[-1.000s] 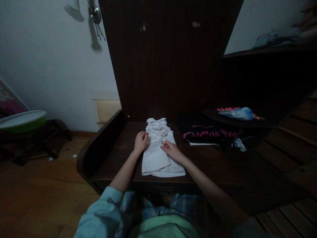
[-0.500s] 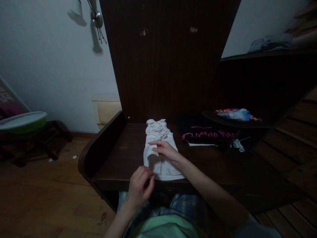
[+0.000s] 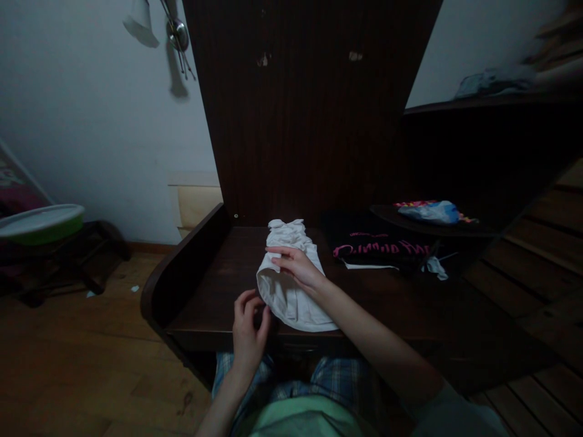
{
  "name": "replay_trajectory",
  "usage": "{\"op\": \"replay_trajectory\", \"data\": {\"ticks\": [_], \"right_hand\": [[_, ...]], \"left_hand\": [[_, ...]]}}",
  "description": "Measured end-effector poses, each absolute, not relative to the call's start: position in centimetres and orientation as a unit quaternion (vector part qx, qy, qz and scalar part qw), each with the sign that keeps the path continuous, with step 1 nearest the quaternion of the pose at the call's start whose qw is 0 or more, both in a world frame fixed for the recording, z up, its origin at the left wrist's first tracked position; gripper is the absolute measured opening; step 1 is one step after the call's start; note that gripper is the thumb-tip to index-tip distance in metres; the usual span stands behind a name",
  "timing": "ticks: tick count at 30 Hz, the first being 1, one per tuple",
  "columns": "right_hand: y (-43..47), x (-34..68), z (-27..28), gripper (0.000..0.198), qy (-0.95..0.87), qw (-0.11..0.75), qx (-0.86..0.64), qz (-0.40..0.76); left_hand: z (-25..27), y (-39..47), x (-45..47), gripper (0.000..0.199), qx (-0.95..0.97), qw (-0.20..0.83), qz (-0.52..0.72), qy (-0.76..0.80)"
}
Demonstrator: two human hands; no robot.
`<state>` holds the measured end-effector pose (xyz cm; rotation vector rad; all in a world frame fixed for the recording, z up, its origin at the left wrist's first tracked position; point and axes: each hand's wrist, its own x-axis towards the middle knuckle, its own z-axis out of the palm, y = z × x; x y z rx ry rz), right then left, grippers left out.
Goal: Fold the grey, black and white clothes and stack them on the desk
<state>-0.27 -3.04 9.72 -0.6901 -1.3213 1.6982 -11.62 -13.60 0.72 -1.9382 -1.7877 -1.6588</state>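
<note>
Pinching cloth point(image 3: 296, 303) with the nearly closed right hand point(image 3: 298, 267); resting the left hand point(image 3: 248, 321), half-curled, beside its arched hem (whether gripping, impossible to say)

I am working at a dark brown wooden desktop point(image 3: 214, 276), which is stretching across the lower centre of the frame. At the centre a white, wrinkled cloth garment point(image 3: 291, 297) is lying on it, near end gaping; right of centre, a flat black fabric piece with pink lettering point(image 3: 378, 247) is resting on it.
</note>
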Motion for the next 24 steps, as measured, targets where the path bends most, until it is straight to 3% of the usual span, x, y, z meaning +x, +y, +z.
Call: {"op": "replay_trajectory", "data": {"ticks": [8,18,24], "right_hand": [[-3.0,-0.5,9.3,0.03,-0.535,0.407,-0.272,0.689],[-2.9,-0.7,9.4,0.028,-0.535,0.405,-0.276,0.688],[-2.8,-0.2,9.3,0.026,-0.51,0.419,-0.291,0.693]], "left_hand": [[1.8,-13.0,-11.9,0.036,-0.634,0.046,-0.481,-0.603],[2.4,-11.7,-11.7,0.011,-0.667,0.021,-0.372,-0.645],[2.9,-11.8,-11.8,0.009,-0.644,-0.022,-0.44,-0.626]]}}
